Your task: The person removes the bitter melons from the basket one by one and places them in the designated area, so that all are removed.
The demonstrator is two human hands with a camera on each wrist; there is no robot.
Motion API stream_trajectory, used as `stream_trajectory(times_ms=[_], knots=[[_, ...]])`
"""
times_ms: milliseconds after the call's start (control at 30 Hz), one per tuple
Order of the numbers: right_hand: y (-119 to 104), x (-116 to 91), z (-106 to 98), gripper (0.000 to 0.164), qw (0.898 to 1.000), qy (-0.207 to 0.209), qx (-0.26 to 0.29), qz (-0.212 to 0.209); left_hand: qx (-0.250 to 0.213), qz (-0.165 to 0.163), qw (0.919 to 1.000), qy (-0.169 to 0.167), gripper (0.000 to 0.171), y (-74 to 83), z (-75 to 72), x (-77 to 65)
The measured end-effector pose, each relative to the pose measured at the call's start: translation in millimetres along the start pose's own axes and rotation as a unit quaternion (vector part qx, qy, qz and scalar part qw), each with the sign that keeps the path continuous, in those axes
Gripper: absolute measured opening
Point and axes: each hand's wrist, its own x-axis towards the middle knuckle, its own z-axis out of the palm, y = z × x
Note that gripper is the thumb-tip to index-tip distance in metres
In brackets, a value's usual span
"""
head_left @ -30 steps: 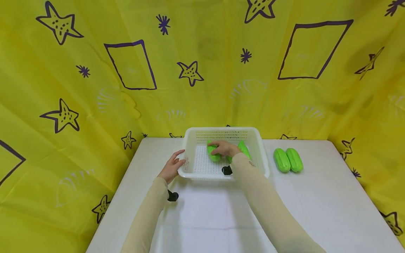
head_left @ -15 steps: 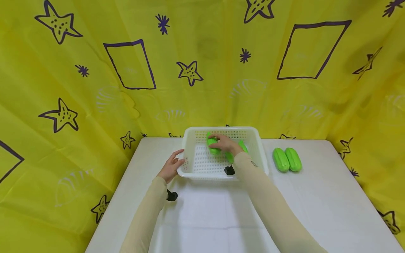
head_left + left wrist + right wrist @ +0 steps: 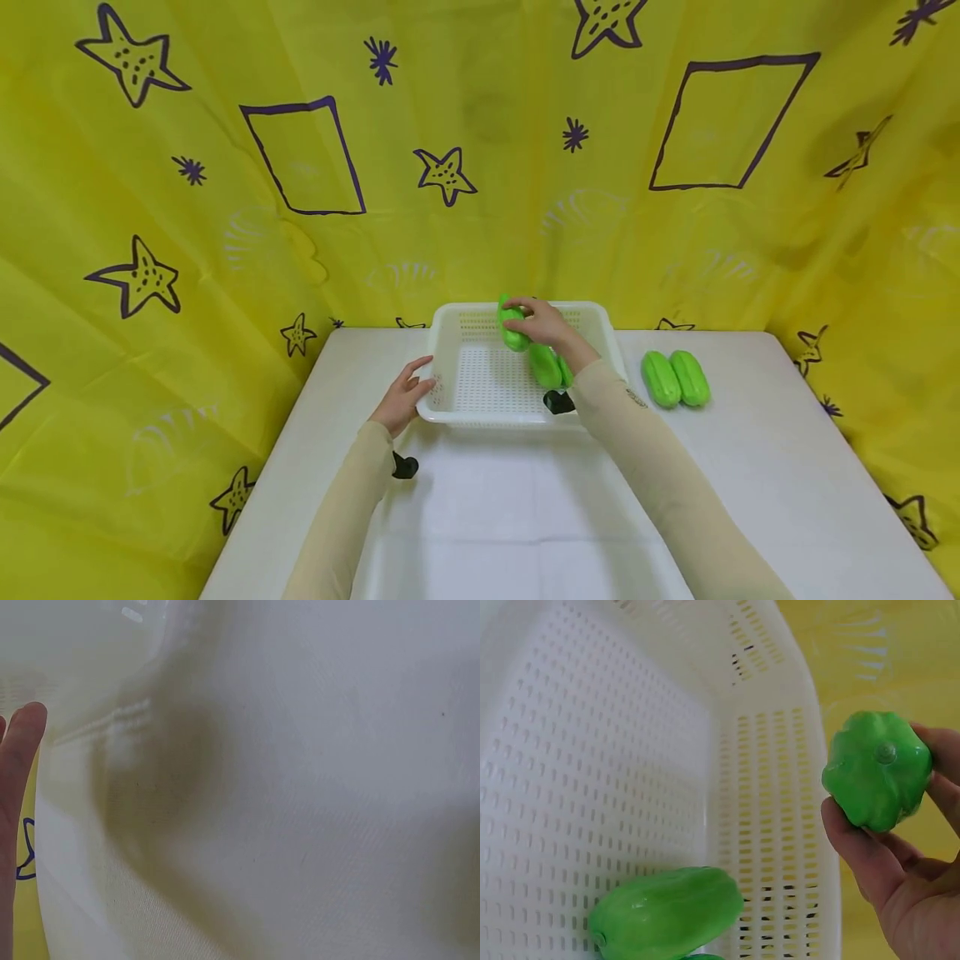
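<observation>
The right hand (image 3: 546, 322) pinches the gourd (image 3: 874, 772), long axis roughly forward; the left hand (image 3: 397, 403), fingers (image 3: 415, 365) spread, touches the basket (image 3: 491, 417).

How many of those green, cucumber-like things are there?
5: one green cucumber-like thing in the right hand, two side by side in the white basket, and two on the table to its right. The right sleeve could hide more.

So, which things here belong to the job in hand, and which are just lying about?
Job:
ribbed green gourd held in the right hand
white perforated basket, touched by the left hand
two gourds inside it
two matching gourds beside it, probably

Only setting:
white tabletop
yellow starfish-print curtain
black wrist-worn devices
</observation>
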Motion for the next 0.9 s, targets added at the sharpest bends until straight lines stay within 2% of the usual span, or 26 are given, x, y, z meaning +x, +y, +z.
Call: stream_trajectory(times_ms=[367, 600, 700, 900], knots=[[2.7, -45.0, -27.9, 0.047, 0.997, 0.028, 0.074, 0.019, -0.005, 0.01, 0.9999, 0.001, 0.049, -2.4, 2.5, -1.8], [24.5, -77.5, -52.8, 0.057, 0.988, 0.061, 0.14, 0.009, -0.004, 0.015, 0.9999, 0.002, 0.051, -1.8, 1.2, -2.7], [34.6, -94.1, -64.6, 0.061, 0.986, 0.081, 0.146, 0.015, -0.005, 0.011, 0.9999, 0.005, 0.051, -0.9, 1.3, -3.0], [54.7, -126.1, -91.3, 0.066, 0.983, 0.115, 0.141, 0.015, -0.015, 0.023, 0.9996, -0.002, 0.052, -1.1, 2.0, -2.0]])
